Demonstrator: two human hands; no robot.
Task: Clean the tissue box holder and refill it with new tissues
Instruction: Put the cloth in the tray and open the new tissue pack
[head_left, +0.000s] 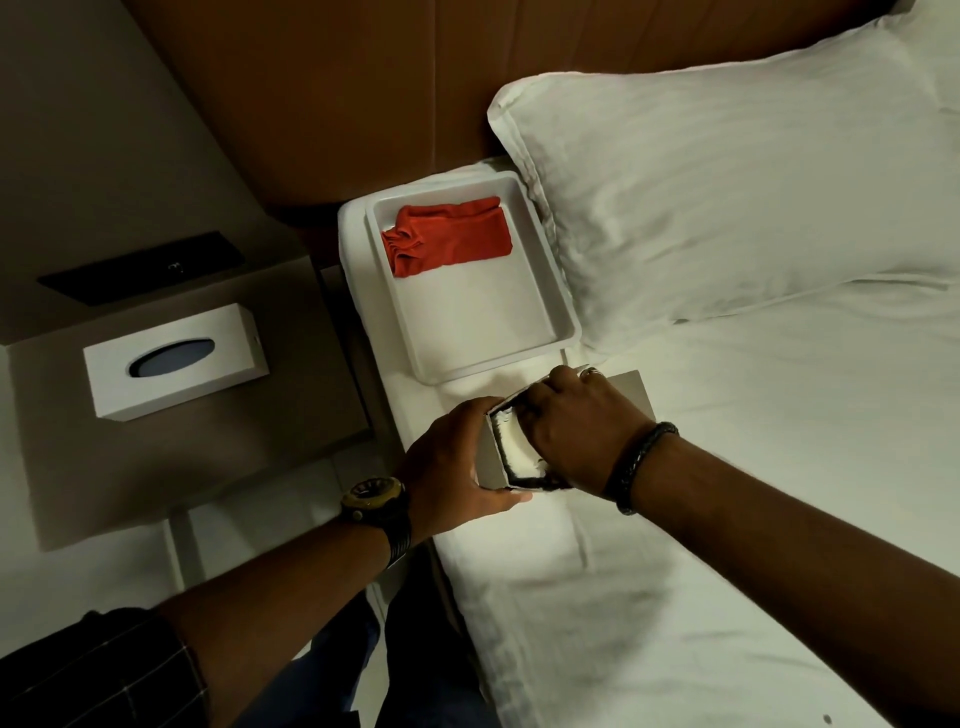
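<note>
— What are your fingers on?

— Your right hand curls its fingers into the open end of the holder, grasping the soft white tissues inside. Your left hand clasps the holder's smooth grey side.

— And where does it lie?

— On the bed, at its edge, just below the white tray holding a crumpled red cloth. A white rectangular tissue box sits on the table, well apart.

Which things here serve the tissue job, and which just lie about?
Job: holder, tissues, left hand, right hand, cloth, tray, tissue box.
Lying about: pillow, black panel.
</note>
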